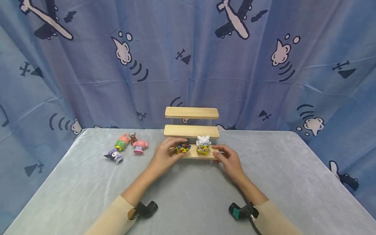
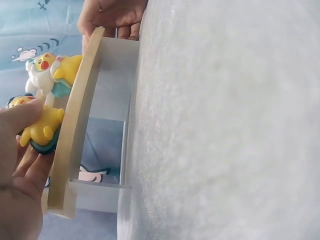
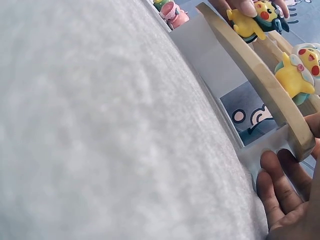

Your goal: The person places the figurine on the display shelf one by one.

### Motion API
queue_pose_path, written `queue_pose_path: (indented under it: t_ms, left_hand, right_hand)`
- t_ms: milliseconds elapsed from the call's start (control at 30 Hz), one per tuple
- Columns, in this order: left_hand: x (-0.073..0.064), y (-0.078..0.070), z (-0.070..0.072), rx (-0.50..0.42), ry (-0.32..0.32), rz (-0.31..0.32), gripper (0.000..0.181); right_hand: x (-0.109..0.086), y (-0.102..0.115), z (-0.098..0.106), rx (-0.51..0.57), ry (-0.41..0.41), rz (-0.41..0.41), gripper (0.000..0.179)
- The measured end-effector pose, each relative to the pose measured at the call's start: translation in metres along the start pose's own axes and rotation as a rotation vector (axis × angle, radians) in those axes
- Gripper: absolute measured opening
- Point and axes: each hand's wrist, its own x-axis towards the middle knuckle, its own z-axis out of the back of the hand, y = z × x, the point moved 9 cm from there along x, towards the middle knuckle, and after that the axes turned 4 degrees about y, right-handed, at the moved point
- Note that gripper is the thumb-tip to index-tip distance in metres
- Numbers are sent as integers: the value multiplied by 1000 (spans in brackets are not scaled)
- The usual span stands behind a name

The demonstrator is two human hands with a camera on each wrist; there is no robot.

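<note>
My left hand [image 1: 165, 154] pinches a yellow Pikachu figurine [image 1: 183, 148] in a dark hat, at the left part of the lowest step of a three-tier wooden display stand [image 1: 191, 131]. In the left wrist view, the thumb lies across this figurine [image 2: 46, 125] and the fingers are behind it, its feet close over the board. Beside it a second Pikachu figurine [image 1: 203, 145] in a white hood stands on the same step. My right hand [image 1: 230, 161] grips that step's right end, with fingers [image 3: 280, 182] against the clear side support below the board.
Left of the stand, several small figurines lie grouped on the grey cloth-covered table [image 1: 188, 195]: a purple-and-black one [image 1: 115, 156], a green-and-orange one [image 1: 121, 142], a pink one [image 1: 140, 147] and a brown one [image 1: 133, 138]. A blue patterned curtain [image 1: 188, 65] hangs behind.
</note>
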Motion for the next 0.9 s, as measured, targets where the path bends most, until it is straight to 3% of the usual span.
queue_pose_path:
  t_ms: [400,700,900]
  left_hand:
    - [-2,7,0,85,-66,-17,46]
    - [3,12,0,43,-92,69,46]
    - [13,17,-4,-4,-30,136,47]
  right_hand:
    - [1,-1,-1,-15,4,-2,28]
    - [2,0,0,-8,10,2,29]
    - [2,0,1,-12,9,1,29]
